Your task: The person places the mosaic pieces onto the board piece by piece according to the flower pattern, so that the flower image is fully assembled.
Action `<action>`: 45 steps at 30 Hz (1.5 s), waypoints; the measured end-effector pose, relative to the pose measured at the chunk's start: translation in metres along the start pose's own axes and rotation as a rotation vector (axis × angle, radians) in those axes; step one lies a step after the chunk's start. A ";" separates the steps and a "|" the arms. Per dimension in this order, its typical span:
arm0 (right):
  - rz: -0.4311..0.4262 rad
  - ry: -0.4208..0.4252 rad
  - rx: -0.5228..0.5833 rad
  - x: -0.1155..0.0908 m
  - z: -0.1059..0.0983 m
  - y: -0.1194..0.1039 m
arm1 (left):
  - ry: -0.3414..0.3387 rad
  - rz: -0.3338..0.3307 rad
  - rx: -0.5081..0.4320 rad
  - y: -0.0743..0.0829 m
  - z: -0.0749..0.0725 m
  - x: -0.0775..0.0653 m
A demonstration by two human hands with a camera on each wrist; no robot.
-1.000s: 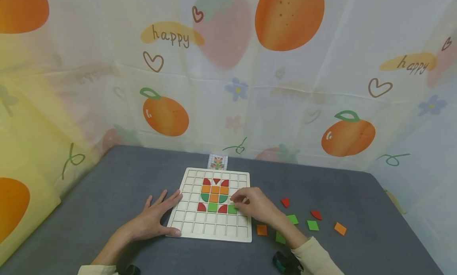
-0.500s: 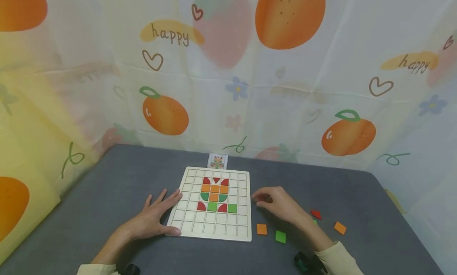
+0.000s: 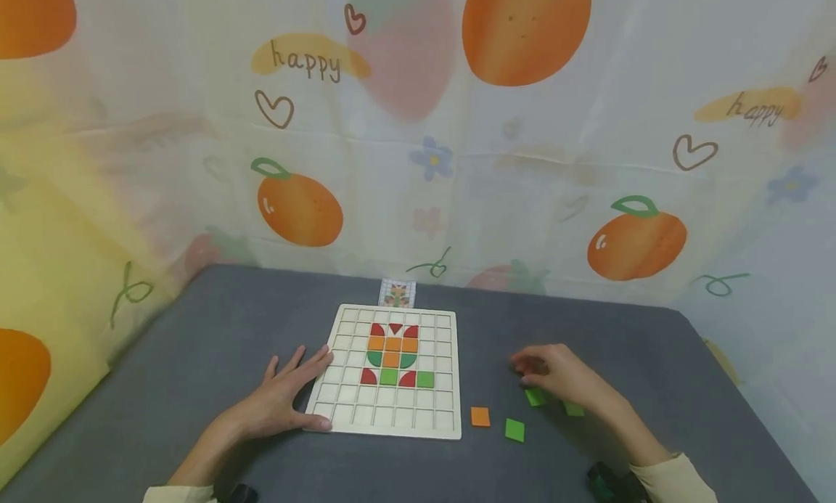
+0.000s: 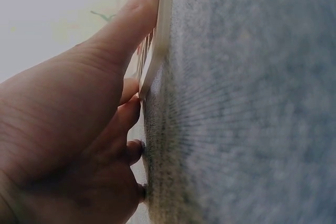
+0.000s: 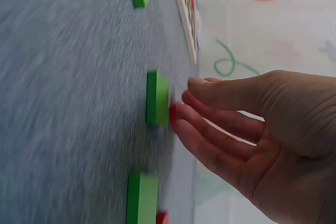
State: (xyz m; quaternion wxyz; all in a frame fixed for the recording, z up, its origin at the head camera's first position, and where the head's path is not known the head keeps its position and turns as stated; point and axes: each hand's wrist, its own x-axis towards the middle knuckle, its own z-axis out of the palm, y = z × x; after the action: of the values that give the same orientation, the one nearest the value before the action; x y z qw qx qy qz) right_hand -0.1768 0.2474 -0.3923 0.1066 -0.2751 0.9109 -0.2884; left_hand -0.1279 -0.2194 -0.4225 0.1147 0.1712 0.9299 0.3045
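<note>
A dark grey, cloth-like surface point(image 3: 215, 365) fills the lower half of your head view, its far edge running across the middle of the frame. Behind it hangs a pale fabric backdrop point(image 3: 509, 220) printed with oranges, hearts, flowers and the word "happy", tinted yellow at the left of the frame and bluish at the right.

Below the centre of the frame lies a cream square board point(image 3: 444, 416) with a raised grid, flat on the surface. Red, orange and green flat pieces point(image 3: 393, 344) fill cells around its middle. A small printed card point(image 3: 397, 293) lies just beyond its far edge.

Your left hand point(image 3: 277, 400), lower left of centre, rests on the board's left edge with the fingers spread wide and the thumb at the near corner.

Your right hand point(image 3: 562, 372), right of centre, reaches over the surface with bent fingers and a narrow gap to the thumb. A red piece point(image 5: 173, 115) shows at its fingertips, partly hidden; you cannot tell whether they touch it. Two green square tiles point(image 3: 535, 397) lie close under that hand. Nearer the bottom, an orange square tile point(image 3: 480, 416) and another green square tile point(image 3: 514, 430) lie right of the board. Cream sleeves point(image 3: 673, 480) enter at the bottom.
</note>
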 end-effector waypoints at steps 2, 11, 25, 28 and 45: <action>0.010 -0.020 0.017 -0.005 -0.003 0.003 | 0.003 -0.004 -0.002 -0.001 0.000 -0.001; 0.019 -0.050 0.088 -0.024 -0.004 0.011 | 0.003 -0.011 -0.006 0.000 0.001 0.000; 0.018 -0.037 0.126 -0.026 0.004 0.007 | -0.003 -0.017 -0.001 0.001 0.002 0.001; 0.017 -0.024 0.117 -0.026 0.004 0.006 | -0.004 -0.020 -0.001 0.001 0.002 0.000; -0.060 0.024 0.062 -0.013 0.001 -0.008 | 0.004 -0.013 -0.006 -0.001 0.003 -0.001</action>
State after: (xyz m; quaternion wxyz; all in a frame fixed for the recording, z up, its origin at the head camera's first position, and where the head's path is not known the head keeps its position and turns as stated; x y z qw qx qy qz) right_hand -0.1624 0.2491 -0.3879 0.0955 -0.2951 0.8942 -0.3228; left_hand -0.1265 -0.2187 -0.4249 0.1152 0.1642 0.9304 0.3068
